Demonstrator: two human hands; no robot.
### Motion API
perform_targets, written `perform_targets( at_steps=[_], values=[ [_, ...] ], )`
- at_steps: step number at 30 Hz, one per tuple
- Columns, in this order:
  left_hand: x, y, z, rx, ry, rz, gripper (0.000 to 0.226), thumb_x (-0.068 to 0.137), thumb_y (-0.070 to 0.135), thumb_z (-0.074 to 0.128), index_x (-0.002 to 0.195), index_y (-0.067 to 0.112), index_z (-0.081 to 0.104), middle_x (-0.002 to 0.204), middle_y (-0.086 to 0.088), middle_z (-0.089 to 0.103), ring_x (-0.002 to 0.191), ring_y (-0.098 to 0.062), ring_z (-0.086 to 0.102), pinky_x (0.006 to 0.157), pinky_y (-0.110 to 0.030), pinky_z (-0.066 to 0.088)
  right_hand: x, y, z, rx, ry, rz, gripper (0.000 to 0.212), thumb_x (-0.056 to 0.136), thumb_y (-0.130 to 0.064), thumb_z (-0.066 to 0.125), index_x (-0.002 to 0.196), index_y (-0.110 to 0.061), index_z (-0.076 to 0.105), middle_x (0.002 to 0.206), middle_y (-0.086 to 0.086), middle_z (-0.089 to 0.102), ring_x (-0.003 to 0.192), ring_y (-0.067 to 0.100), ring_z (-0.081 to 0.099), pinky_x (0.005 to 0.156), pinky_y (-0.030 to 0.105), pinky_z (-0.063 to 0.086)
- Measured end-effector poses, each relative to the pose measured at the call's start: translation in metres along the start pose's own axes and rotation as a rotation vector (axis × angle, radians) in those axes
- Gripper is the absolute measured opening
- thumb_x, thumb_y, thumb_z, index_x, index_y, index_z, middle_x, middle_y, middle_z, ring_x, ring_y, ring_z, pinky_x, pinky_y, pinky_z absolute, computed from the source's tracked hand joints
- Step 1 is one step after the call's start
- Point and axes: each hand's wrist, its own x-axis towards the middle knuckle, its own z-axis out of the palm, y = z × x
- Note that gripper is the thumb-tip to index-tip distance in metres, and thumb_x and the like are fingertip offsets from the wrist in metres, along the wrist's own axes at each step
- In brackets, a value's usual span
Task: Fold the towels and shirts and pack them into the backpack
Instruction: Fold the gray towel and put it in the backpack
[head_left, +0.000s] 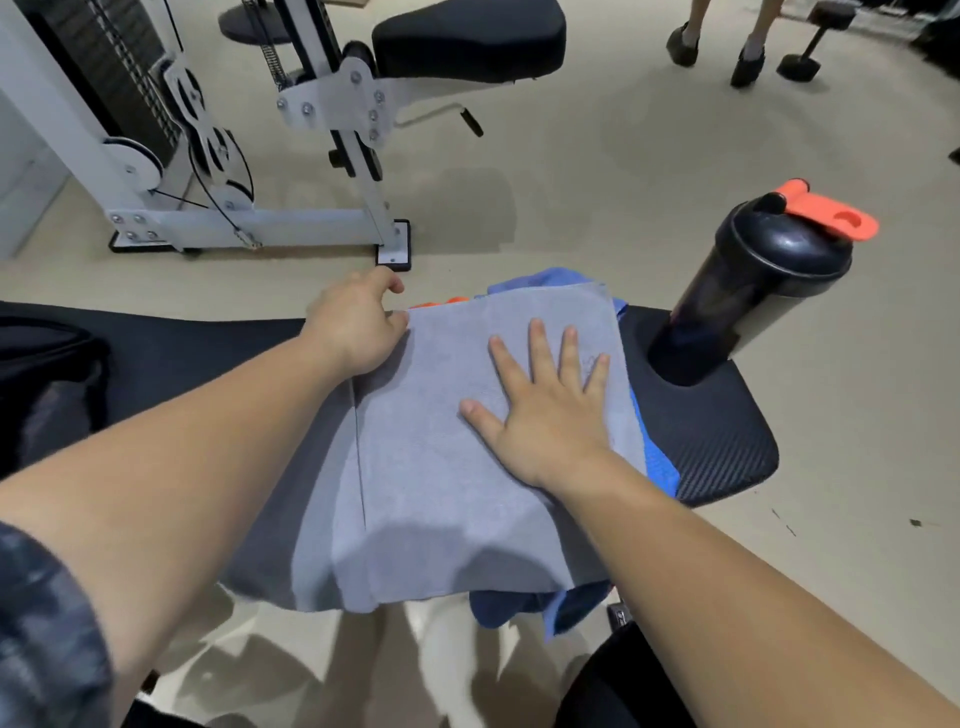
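A grey towel (441, 467) lies folded over on the black padded bench (717, 441), its near edge hanging off the front. My left hand (358, 325) pinches the towel's far left corner. My right hand (545, 405) presses flat on the towel with straight, spread fingers. Under the grey towel lies blue cloth (660, 462), showing at the right side, at the far edge and below the near edge. A bit of orange cloth (447, 301) peeks out at the far edge. A dark bag (47, 384), possibly the backpack, sits at the bench's left end, mostly cut off.
A black shaker bottle with an orange cap (753, 291) stands on the bench's right end. A white cable gym machine (218, 156) with a black seat stands on the beige floor beyond. A person's feet (722, 47) and a dumbbell (810, 47) are at the far right.
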Motion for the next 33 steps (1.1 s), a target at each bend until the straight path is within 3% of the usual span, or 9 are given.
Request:
perform_targets(
  at_steps=[2, 6, 9, 15, 19, 22, 27, 30, 33],
  values=[
    [-0.021, -0.003, -0.005, -0.021, 0.052, -0.008, 0.036, 0.095, 0.035, 0.058, 0.13, 0.027, 0.054, 0.135, -0.006, 0.056, 0.122, -0.035, 0.051, 0.101, -0.047, 0.043, 0.002, 0.009, 0.003, 0.019, -0.013, 0.021, 0.081, 0.088, -0.082, 0.019, 0.157, -0.046, -0.005, 0.166, -0.001, -0.022, 0.15, 0.034, -0.028, 0.116, 0.063, -0.016],
    [-0.086, -0.025, -0.018, -0.053, 0.149, -0.036, 0.033, 0.093, 0.036, 0.057, 0.125, 0.028, 0.057, 0.127, -0.003, 0.058, 0.119, -0.032, 0.051, 0.1, -0.052, 0.045, 0.006, 0.012, 0.006, 0.025, -0.001, 0.014, 0.085, 0.084, -0.086, 0.02, 0.156, -0.048, -0.005, 0.167, -0.002, -0.021, 0.15, 0.034, -0.026, 0.117, 0.063, -0.014],
    [-0.139, -0.049, -0.025, -0.055, 0.183, -0.207, 0.037, 0.092, 0.04, 0.062, 0.126, 0.025, 0.058, 0.122, -0.001, 0.061, 0.116, -0.029, 0.054, 0.097, -0.049, 0.048, 0.005, 0.013, 0.008, 0.031, 0.024, -0.002, 0.087, 0.083, -0.087, 0.019, 0.156, -0.048, -0.004, 0.167, -0.002, -0.019, 0.151, 0.033, -0.025, 0.118, 0.062, -0.013],
    [-0.206, -0.07, -0.021, 0.049, 0.044, -0.4, 0.031, 0.081, 0.053, 0.07, 0.088, 0.025, 0.058, 0.09, 0.004, 0.057, 0.087, -0.024, 0.057, 0.071, -0.037, 0.046, 0.001, 0.014, 0.01, 0.027, 0.073, -0.023, 0.085, 0.085, -0.085, 0.018, 0.158, -0.044, 0.0, 0.168, 0.001, -0.013, 0.152, 0.034, -0.021, 0.118, 0.064, -0.009],
    [-0.214, -0.067, -0.013, 0.053, 0.027, -0.449, 0.025, 0.086, 0.045, 0.068, 0.08, 0.024, 0.054, 0.087, 0.002, 0.06, 0.085, -0.025, 0.058, 0.066, -0.035, 0.041, -0.006, -0.005, 0.0, -0.268, 0.239, -0.198, 0.076, 0.092, -0.074, 0.015, 0.159, -0.038, 0.011, 0.168, 0.01, -0.007, 0.152, 0.042, -0.012, 0.113, 0.072, -0.006],
    [-0.212, -0.059, -0.01, -0.006, 0.051, -0.434, 0.025, 0.091, 0.038, 0.063, 0.079, 0.02, 0.051, 0.082, 0.002, 0.06, 0.081, -0.026, 0.056, 0.064, -0.036, 0.037, -0.014, -0.035, -0.008, -0.294, 0.23, -0.339, 0.073, 0.093, -0.074, 0.011, 0.158, -0.04, 0.01, 0.169, 0.007, -0.009, 0.151, 0.044, -0.016, 0.11, 0.073, -0.013],
    [-0.21, -0.051, -0.026, -0.067, 0.16, -0.385, 0.018, 0.092, 0.023, 0.055, 0.081, 0.017, 0.043, 0.074, -0.004, 0.058, 0.073, -0.03, 0.054, 0.065, -0.042, 0.045, -0.03, -0.029, 0.015, -0.241, 0.03, -0.258, 0.081, 0.087, -0.081, 0.005, 0.158, -0.043, 0.003, 0.168, 0.002, -0.015, 0.149, 0.04, -0.026, 0.11, 0.071, -0.016],
    [-0.206, -0.061, -0.044, 0.022, 0.184, -0.327, 0.016, 0.09, 0.016, 0.053, 0.081, 0.018, 0.041, 0.072, -0.007, 0.055, 0.071, -0.034, 0.051, 0.062, -0.043, 0.043, -0.03, -0.019, 0.019, -0.224, 0.008, -0.239, 0.083, 0.086, -0.082, 0.004, 0.159, -0.042, 0.003, 0.168, 0.0, -0.013, 0.149, 0.036, -0.027, 0.112, 0.069, -0.016],
    [-0.203, -0.069, -0.062, 0.121, 0.343, -0.214, 0.017, 0.09, 0.011, 0.057, 0.082, 0.016, 0.043, 0.083, -0.007, 0.05, 0.071, -0.033, 0.047, 0.061, -0.042, 0.041, -0.031, -0.022, 0.019, -0.232, 0.006, -0.257, 0.084, 0.086, -0.083, 0.004, 0.158, -0.042, 0.002, 0.168, 0.0, -0.013, 0.149, 0.036, -0.027, 0.112, 0.068, -0.016]
  ],
)
